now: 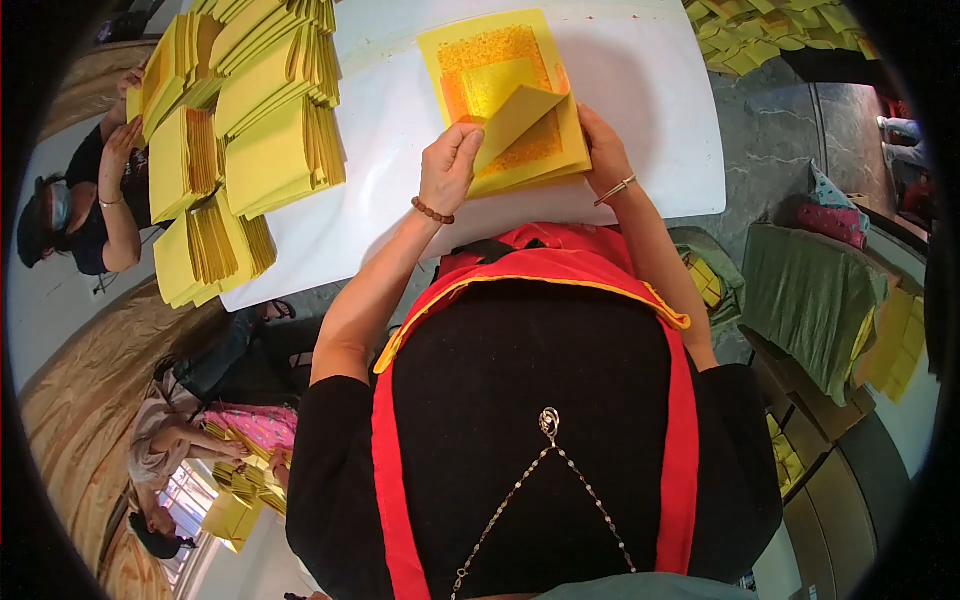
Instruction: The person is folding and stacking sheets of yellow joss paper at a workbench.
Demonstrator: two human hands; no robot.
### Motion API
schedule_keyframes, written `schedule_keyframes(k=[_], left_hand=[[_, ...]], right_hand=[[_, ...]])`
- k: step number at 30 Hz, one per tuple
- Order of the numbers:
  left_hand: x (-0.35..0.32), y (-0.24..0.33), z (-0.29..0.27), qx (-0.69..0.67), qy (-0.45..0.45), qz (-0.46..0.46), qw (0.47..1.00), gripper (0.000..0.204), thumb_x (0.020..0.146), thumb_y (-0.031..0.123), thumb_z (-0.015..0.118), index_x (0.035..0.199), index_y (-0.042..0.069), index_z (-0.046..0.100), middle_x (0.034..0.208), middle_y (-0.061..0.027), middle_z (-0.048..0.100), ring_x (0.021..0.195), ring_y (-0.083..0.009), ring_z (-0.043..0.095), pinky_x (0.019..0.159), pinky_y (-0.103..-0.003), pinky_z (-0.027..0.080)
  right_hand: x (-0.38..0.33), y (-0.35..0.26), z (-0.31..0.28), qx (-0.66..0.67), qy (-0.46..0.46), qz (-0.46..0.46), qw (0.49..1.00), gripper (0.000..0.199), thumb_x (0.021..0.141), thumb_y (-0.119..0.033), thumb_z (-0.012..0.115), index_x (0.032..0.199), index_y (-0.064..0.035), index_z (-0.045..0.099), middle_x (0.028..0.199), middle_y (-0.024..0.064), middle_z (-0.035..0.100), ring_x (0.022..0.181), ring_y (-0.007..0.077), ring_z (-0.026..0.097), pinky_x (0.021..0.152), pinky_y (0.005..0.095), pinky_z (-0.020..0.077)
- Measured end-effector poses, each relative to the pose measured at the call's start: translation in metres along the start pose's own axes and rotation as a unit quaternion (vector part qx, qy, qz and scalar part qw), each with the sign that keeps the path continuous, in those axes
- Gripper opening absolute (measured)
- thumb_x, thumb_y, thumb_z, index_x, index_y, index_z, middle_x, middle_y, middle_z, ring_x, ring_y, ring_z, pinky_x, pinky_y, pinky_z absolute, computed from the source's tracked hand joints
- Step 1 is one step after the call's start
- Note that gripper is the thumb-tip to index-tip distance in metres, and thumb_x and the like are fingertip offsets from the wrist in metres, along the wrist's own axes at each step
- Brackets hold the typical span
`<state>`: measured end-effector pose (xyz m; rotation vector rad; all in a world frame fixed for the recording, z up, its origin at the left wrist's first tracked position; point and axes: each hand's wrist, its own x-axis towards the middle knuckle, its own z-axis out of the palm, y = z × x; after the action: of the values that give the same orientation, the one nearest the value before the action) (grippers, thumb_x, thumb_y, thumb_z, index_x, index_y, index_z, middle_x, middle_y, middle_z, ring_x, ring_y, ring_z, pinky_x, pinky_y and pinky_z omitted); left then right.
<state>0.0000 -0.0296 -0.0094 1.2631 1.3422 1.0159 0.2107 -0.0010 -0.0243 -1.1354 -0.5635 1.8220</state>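
Observation:
A stack of yellow paper sheets (553, 150) with an orange-and-gold printed square lies on the white table before me. My left hand (450, 167) pinches the corner of the top sheet, which is folded up into a slanting flap (520, 112). At the stack's right edge is my right hand (603, 150), its fingers partly hidden behind the paper, apparently gripping that edge. Beyond the flap, more of the printed square (490, 55) shows.
Piles of folded yellow paper (285, 150) cover the left of the white table (660, 110). At far left a masked person (85, 220) handles similar bundles. Another person (180, 440) sits lower left among yellow papers. More yellow bundles (780, 30) lie at upper right, above green-covered goods (805, 300).

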Motion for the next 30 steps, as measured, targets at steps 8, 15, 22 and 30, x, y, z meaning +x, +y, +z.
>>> schedule_keyframes(k=[8,15,22,30], left_hand=[[0.006,-0.003,0.0,-0.088,0.032,0.027,0.995,0.017,0.087,0.018,0.052,0.087,0.001,0.058,0.067,0.0058,0.049,0.057,-0.0032,0.041,0.05,-0.019,0.034],[0.01,-0.009,-0.003,-0.177,0.043,-0.02,0.983,0.016,0.086,0.018,0.053,0.087,0.002,0.058,0.071,0.0048,0.052,0.061,-0.0016,0.042,0.054,-0.016,0.034],[0.01,-0.004,-0.005,-0.217,0.02,-0.057,0.974,0.016,0.085,0.015,0.054,0.087,0.001,0.06,0.072,0.0046,0.054,0.061,-0.0008,0.042,0.053,-0.016,0.033],[0.01,-0.01,-0.006,-0.203,0.032,-0.056,0.977,0.014,0.085,0.014,0.054,0.087,0.001,0.06,0.072,0.0046,0.054,0.06,-0.0008,0.042,0.052,-0.016,0.033]], right_hand=[[-0.006,-0.004,0.003,-0.003,-0.012,0.021,1.0,0.033,0.09,-0.019,0.041,0.117,0.0006,0.044,0.107,0.0085,0.055,0.093,0.0149,0.055,0.082,0.0276,0.0452],[-0.004,0.002,-0.002,0.006,-0.031,-0.005,0.999,0.037,0.087,-0.012,0.044,0.122,0.001,0.039,0.11,0.0098,0.053,0.097,0.016,0.055,0.084,0.0275,0.0446],[-0.003,0.006,-0.007,-0.012,-0.033,-0.027,0.999,0.047,0.085,-0.006,0.046,0.129,-0.0048,0.03,0.109,0.0116,0.054,0.095,0.0163,0.055,0.082,0.0277,0.0455],[-0.005,0.011,-0.003,-0.015,-0.038,-0.091,0.995,0.047,0.086,-0.008,0.049,0.128,-0.0085,0.027,0.096,0.0098,0.059,0.084,0.0123,0.058,0.071,0.0238,0.0472]])
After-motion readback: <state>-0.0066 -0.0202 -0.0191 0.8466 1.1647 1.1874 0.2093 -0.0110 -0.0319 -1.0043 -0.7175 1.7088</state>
